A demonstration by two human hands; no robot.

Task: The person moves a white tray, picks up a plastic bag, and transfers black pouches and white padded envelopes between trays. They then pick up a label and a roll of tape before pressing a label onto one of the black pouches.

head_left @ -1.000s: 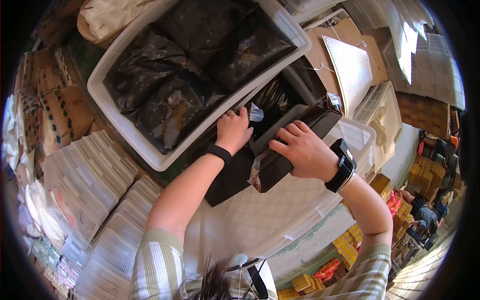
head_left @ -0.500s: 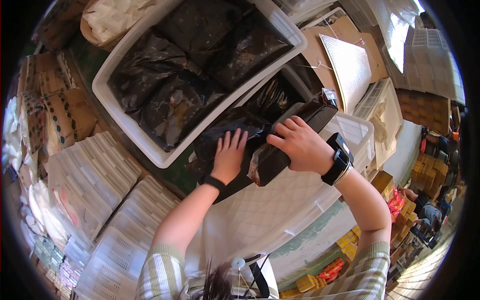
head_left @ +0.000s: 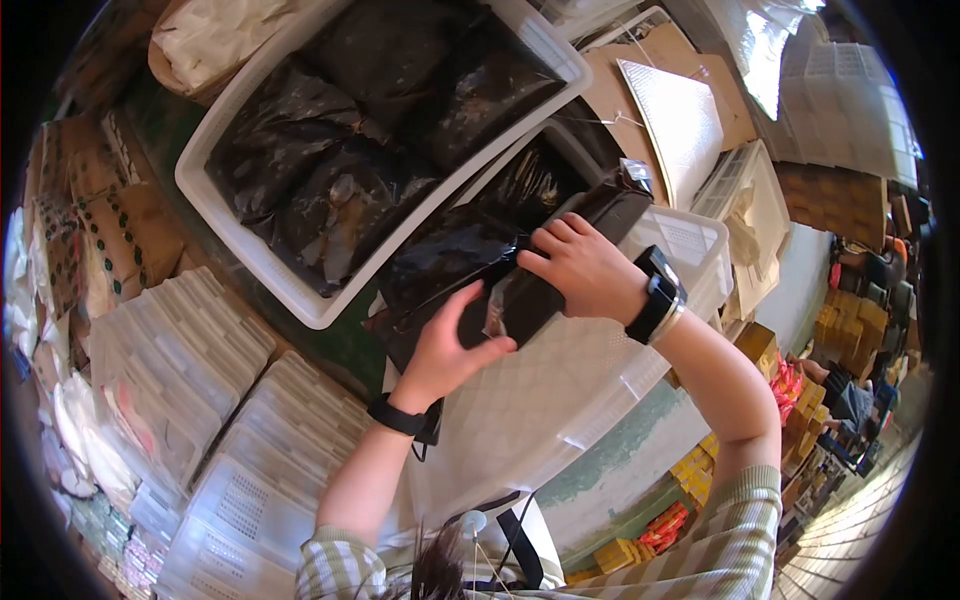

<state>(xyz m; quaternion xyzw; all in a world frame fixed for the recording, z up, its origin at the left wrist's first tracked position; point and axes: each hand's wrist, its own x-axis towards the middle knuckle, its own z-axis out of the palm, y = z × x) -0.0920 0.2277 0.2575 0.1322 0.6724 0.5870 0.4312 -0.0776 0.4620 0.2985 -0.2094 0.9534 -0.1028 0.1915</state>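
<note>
A long black plastic-wrapped package lies at a slant over a translucent white crate. My right hand rests on its upper side, fingers bent over the far edge. At its near end, my left hand has thumb and fingers spread around the corner, holding nothing that I can make out. Just beyond the package are more black plastic bags, partly hidden by it. A large white basket filled with black bags stands behind them.
Stacked translucent trays stand at the left, near cardboard boxes. Flattened cardboard and a silvery sheet lean at the upper right. Yellow boxes and another person are at the far right.
My left hand has moved from the black bags toward the package's near end, its thumb now spread. My right hand and the package have shifted slightly left in view.
</note>
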